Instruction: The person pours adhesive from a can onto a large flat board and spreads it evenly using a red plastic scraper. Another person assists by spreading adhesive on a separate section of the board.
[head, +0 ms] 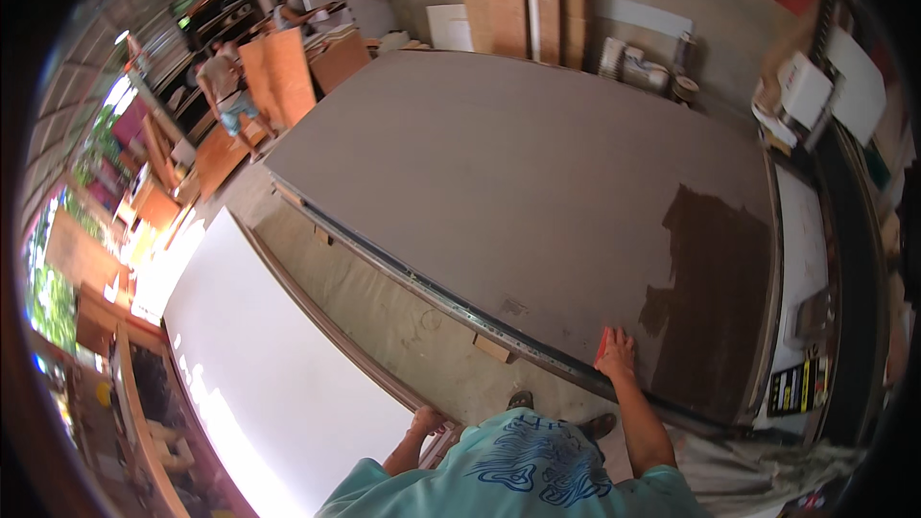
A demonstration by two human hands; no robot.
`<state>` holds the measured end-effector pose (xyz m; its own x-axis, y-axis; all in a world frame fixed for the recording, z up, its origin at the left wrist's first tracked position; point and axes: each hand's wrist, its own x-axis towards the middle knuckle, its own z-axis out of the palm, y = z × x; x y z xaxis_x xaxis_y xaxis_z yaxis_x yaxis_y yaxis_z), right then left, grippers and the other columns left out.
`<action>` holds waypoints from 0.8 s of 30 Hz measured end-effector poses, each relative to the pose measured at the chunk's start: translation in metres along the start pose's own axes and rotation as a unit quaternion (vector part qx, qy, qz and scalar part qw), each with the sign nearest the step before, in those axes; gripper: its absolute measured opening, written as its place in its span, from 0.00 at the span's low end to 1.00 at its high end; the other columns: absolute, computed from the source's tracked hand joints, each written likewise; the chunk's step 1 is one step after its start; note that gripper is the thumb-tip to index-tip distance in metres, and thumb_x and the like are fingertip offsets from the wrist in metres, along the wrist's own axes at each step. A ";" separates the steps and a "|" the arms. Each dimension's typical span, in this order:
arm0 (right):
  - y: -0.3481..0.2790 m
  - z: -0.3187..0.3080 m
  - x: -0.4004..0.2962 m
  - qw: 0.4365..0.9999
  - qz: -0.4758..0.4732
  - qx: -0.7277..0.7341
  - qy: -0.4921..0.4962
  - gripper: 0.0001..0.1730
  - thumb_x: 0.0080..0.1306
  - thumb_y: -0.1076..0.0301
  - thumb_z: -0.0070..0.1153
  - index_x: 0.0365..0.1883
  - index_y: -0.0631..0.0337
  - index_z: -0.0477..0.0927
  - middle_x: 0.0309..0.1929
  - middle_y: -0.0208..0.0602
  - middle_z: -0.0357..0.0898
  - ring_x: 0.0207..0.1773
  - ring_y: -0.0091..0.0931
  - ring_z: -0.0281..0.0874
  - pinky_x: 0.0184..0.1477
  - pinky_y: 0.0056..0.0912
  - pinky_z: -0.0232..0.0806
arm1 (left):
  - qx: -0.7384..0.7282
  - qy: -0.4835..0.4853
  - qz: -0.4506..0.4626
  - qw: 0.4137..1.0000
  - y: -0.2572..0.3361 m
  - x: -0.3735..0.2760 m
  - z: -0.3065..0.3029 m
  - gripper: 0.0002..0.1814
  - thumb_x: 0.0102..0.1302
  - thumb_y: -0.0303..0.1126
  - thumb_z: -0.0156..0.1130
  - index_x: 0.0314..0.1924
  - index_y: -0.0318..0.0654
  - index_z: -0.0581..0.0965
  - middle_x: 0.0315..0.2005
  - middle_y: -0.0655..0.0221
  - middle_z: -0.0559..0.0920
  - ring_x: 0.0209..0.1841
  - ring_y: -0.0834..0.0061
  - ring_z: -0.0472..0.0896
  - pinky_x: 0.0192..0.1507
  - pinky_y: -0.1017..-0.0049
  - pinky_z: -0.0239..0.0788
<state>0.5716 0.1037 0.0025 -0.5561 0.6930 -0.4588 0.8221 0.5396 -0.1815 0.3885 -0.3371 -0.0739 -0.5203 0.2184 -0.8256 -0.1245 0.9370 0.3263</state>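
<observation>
My right hand grips a red spreader at the near edge of a large grey-brown board. To its right, a dark brown, wet-looking patch covers part of the board. My left hand is at the near corner of a white sheet, its fingers curled over the edge; part of the grip is hidden. The sheet lies on top of a stack with brown edges.
A floor gap separates the board from the white sheet. Two people work at the back left near orange-brown panels. Cans and upright boards line the far wall. A black-and-yellow box sits at right.
</observation>
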 end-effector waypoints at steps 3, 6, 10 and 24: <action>0.013 0.007 0.009 0.999 0.004 0.002 0.035 0.62 0.41 0.61 0.77 0.71 0.56 0.52 0.71 0.44 0.49 0.71 0.45 0.48 0.69 0.47 0.54 | -0.066 0.074 0.032 0.995 -0.004 0.005 0.012 0.17 0.63 0.43 0.61 0.36 0.35 0.85 0.25 0.65 0.86 0.26 0.74 0.85 0.32 0.73 0.77; 0.015 -0.009 -0.008 0.996 0.028 0.039 0.070 0.57 0.41 0.64 0.77 0.68 0.60 0.58 0.67 0.48 0.55 0.68 0.44 0.55 0.66 0.46 0.55 | -0.114 0.100 0.017 0.988 -0.013 -0.019 0.025 0.19 0.61 0.45 0.60 0.36 0.36 0.85 0.27 0.64 0.86 0.33 0.69 0.85 0.42 0.69 0.75; 0.079 0.034 0.026 0.960 -0.043 0.276 0.026 0.43 0.47 0.75 0.71 0.62 0.65 0.66 0.58 0.44 0.69 0.60 0.35 0.69 0.59 0.37 0.66 | 0.029 0.100 -0.042 0.994 -0.060 -0.018 0.053 0.17 0.59 0.46 0.62 0.37 0.41 0.85 0.34 0.61 0.86 0.40 0.63 0.84 0.46 0.65 0.74; -0.077 -0.138 -0.127 0.569 -0.192 0.795 0.089 0.23 0.67 0.76 0.52 0.61 0.68 0.68 0.53 0.39 0.77 0.53 0.26 0.76 0.56 0.29 0.68 | -0.325 -0.017 0.433 0.841 0.250 -0.125 -0.019 0.18 0.65 0.41 0.64 0.43 0.29 0.81 0.29 0.68 0.81 0.33 0.79 0.78 0.37 0.78 0.70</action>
<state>0.5620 0.0400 0.1950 -0.6190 0.7838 -0.0499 -0.3715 -0.3482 -0.8607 0.4062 -0.1350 0.1196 -0.6297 0.7604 -0.1588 -0.1529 0.0792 0.9851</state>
